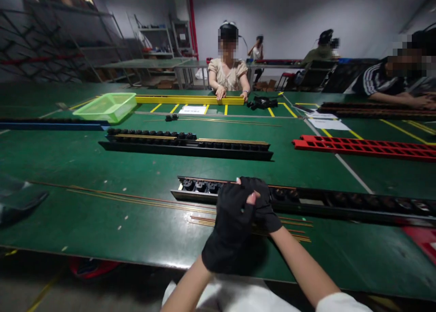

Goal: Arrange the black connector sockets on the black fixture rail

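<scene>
**Q:** How are the two hands held?

**A:** The left hand (231,216) is shown closed. Its gloved fingers are curled over the right hand (264,203), and the bare thumb tip is pressed against it. The right hand is largely covered, so it cannot be told whether it is open or closed, or whether any small part is pinched between the two.

**Q:** Where is the work placed?

**A:** The black rail (323,205) is laid lengthwise on the green table (102,230), directly beneath and behind the hands. Its round sockets (200,186) are turned upward, presumably so that they can be reached from above. The brass strips (136,197) are laid parallel to the rail on its near side, a placement judged to keep them within easy reach.

**Q:** What else is shown?

**A:** A second black rail (184,149) and a red rail (364,147) are set well apart, farther across the table. A yellow rail (190,100) is held by a person (227,73) seated opposite, near a green bin (107,106).
</scene>
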The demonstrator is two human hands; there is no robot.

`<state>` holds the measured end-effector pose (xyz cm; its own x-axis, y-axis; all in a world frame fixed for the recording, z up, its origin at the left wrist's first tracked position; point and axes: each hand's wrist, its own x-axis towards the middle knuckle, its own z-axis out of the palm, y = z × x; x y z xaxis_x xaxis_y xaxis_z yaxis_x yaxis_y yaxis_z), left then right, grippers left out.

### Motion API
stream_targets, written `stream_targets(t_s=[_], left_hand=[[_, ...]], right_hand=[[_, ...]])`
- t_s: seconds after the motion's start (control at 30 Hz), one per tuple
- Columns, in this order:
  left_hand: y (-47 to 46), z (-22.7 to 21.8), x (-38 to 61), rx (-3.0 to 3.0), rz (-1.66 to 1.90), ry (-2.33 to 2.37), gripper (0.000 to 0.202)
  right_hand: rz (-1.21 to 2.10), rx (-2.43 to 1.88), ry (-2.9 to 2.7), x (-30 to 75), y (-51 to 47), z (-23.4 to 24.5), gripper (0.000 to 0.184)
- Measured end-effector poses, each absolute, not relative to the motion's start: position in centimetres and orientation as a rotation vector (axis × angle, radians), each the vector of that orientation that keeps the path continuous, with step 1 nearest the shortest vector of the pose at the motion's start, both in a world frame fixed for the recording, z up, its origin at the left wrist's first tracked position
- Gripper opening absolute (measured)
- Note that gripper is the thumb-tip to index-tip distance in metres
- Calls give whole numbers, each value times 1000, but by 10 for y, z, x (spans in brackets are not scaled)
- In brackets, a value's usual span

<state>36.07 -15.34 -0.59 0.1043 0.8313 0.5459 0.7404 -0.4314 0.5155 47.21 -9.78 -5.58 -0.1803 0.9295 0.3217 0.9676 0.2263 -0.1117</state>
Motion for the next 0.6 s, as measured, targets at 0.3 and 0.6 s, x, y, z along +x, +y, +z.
stream_targets(t_s=[0.3, 0.6], left_hand=[[-56, -15, 351, 2535, 380, 1722, 34], [-52, -36, 344, 2642, 179, 1521, 41]], right_hand=[[-335, -1630, -2096, 469, -92, -77, 34], [-376, -1602, -2045, 470, -93, -77, 35]])
